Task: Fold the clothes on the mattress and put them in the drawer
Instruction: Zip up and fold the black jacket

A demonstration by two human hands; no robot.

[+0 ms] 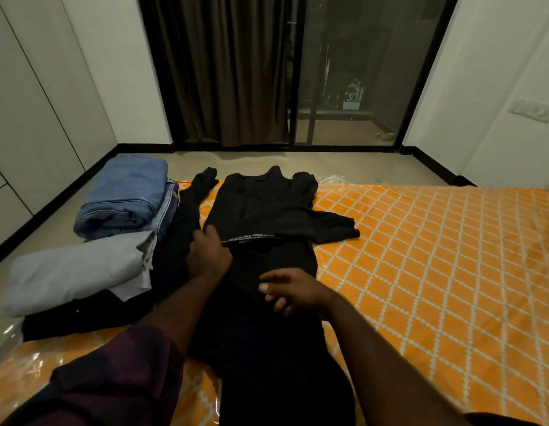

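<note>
A black garment [267,207] lies spread lengthwise on the orange patterned mattress [420,256], with one sleeve folded across toward the right. My left hand [207,252] rests on its left edge at a line of white print, fingers curled onto the cloth. My right hand [290,290] hovers just over the garment's middle, fingers loosely apart and holding nothing. Folded blue jeans [125,198] and a folded grey garment [76,272] lie at the mattress's left edge, the grey one on top of another black cloth [82,315].
White wardrobe doors [27,118] line the left wall. Beyond the mattress is bare floor [298,162], then a dark curtain [218,72] and a sliding glass door [353,72]. The mattress's right half holds nothing. No drawer is in view.
</note>
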